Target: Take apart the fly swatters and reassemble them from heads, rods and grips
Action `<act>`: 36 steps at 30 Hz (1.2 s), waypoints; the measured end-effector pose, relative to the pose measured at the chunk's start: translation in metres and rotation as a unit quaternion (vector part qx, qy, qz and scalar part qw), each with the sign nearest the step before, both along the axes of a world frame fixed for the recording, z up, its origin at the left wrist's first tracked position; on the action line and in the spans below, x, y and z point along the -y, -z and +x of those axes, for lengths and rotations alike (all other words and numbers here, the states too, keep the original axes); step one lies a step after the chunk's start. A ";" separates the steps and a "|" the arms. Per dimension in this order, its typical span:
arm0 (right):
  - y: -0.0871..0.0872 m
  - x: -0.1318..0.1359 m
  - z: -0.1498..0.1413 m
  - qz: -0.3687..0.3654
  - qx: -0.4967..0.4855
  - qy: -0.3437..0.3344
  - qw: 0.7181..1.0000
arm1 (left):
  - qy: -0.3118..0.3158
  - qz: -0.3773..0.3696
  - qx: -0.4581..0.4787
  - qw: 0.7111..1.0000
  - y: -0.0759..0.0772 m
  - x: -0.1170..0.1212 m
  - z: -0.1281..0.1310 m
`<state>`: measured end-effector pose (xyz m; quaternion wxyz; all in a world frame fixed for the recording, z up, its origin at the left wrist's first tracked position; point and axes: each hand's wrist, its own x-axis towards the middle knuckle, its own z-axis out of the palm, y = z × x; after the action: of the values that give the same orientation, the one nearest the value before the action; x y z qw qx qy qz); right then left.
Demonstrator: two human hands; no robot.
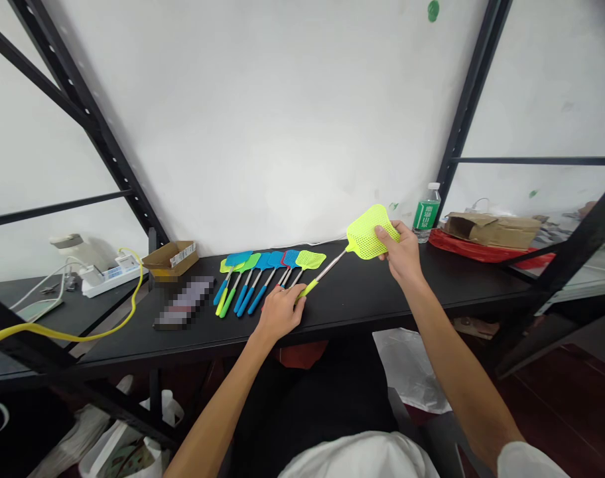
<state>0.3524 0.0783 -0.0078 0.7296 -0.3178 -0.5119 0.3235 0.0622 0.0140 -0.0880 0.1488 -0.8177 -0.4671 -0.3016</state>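
A yellow-green fly swatter [365, 234] with a thin metal rod is stretched above the black shelf [362, 299]. My right hand [403, 252] pinches its mesh head. My left hand [278, 312] is closed round the swatter's yellow-green handle end, resting on the shelf. Just left of that hand, a row of several more fly swatters [263, 269] with blue, green and yellow heads lies flat on the shelf.
A green-labelled water bottle [426, 212] stands at the wall, with brown paper on a red tray [486, 239] to its right. A small cardboard box [172, 257], a power strip [111, 275] and a yellow cable [58, 332] lie left. Black rack posts frame both sides.
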 end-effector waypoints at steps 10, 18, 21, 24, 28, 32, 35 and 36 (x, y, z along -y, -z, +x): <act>-0.004 0.003 0.012 0.017 0.073 0.020 0.997 | 0.006 -0.001 0.002 1.000 0.004 -0.002 -0.003; -0.008 0.007 0.014 0.024 0.108 0.035 0.993 | 0.003 -0.007 -0.003 1.000 0.001 0.000 -0.003; -0.009 0.009 0.014 0.026 0.118 0.044 0.992 | 0.000 -0.007 -0.003 1.000 0.001 0.000 -0.003; -0.011 0.012 0.013 0.033 0.138 0.063 0.988 | -0.002 -0.008 -0.004 1.000 0.001 0.000 -0.003; -0.012 0.015 0.012 0.042 0.146 0.069 0.986 | -0.001 -0.011 -0.005 1.000 0.001 0.000 -0.002; -0.012 0.014 0.012 0.038 0.139 0.059 0.988 | 0.001 -0.013 -0.003 1.000 0.000 0.000 -0.002; -0.011 0.014 0.011 0.034 0.138 0.051 0.989 | 0.006 -0.010 -0.004 1.000 0.001 0.000 -0.003; -0.011 0.014 0.012 0.032 0.138 0.050 0.989 | 0.007 -0.007 -0.004 1.000 0.002 -0.001 -0.003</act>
<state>0.3639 0.0645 0.0035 0.6774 -0.3605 -0.6011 0.2232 0.0594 0.0147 -0.0897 0.1430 -0.8233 -0.4628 -0.2959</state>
